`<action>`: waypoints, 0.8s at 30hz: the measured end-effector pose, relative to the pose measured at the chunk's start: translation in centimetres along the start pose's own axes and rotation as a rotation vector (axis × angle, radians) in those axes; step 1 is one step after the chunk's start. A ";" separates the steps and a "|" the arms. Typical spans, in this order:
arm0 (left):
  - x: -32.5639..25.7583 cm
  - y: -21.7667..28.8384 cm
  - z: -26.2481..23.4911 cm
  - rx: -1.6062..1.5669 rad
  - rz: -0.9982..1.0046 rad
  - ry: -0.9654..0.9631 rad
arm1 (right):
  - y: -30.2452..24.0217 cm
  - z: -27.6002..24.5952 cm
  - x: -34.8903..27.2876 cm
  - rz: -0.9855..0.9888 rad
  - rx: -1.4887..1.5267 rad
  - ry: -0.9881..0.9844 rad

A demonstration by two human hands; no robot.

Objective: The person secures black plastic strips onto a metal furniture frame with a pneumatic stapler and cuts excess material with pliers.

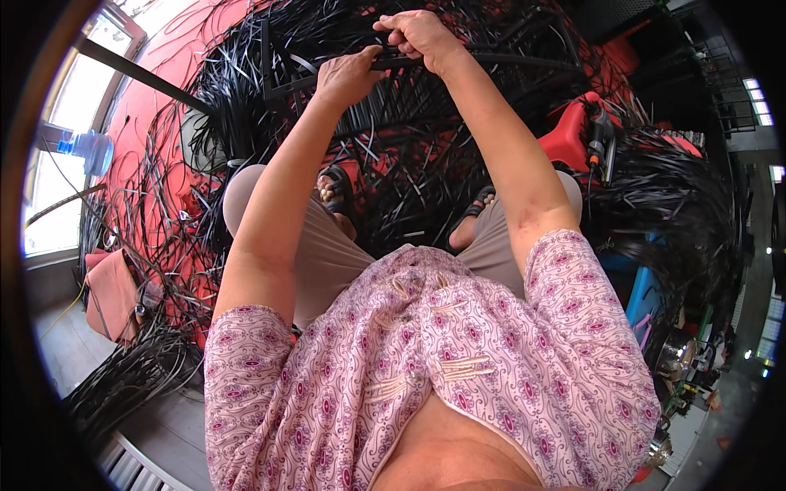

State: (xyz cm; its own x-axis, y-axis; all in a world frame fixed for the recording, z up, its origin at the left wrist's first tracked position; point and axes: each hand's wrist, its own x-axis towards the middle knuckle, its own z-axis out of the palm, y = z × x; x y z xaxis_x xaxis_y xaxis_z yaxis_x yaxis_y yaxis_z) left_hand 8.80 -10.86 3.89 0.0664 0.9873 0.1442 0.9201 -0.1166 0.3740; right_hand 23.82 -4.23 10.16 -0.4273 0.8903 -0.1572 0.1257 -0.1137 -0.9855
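A black frame [483,59] with straight bars stands in front of me at the far side, partly covered in woven black strips [393,105]. At its near bar is my left hand [348,78], fingers curled over the edge and thumb raised. Just above and to the right, my right hand [417,39] is closed in a pinch over the frame; what it pinches is too dark to make out. Loose black strips [237,65] crowd around the frame, so its lower parts are hidden.
Strips also lie between my sandalled feet [332,192] on the red floor covering [151,69]. To the right are a red plastic stool [565,135], a power tool [602,139] and a large strip bundle [663,184]. A dark pole [147,75] slants in from the left.
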 end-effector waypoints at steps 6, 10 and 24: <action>2.0 -2.1 0.2 0.005 -0.016 -0.001 | -1.0 0.8 -2.3 -0.007 0.130 0.000; 3.0 -1.8 -0.1 0.022 0.002 -0.034 | 0.9 1.8 -5.0 0.024 0.166 0.043; 3.3 -3.1 -0.1 -0.070 0.075 -0.104 | 16.1 4.7 -3.6 0.190 0.443 0.173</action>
State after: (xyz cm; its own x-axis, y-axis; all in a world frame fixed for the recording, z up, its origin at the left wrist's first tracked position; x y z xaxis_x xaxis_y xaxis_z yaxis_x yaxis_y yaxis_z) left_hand 6.17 -7.21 3.29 0.1768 0.9810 0.0801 0.8822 -0.1941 0.4291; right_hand 23.20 -11.38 -5.46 -0.2742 0.8916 -0.3604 -0.2207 -0.4231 -0.8788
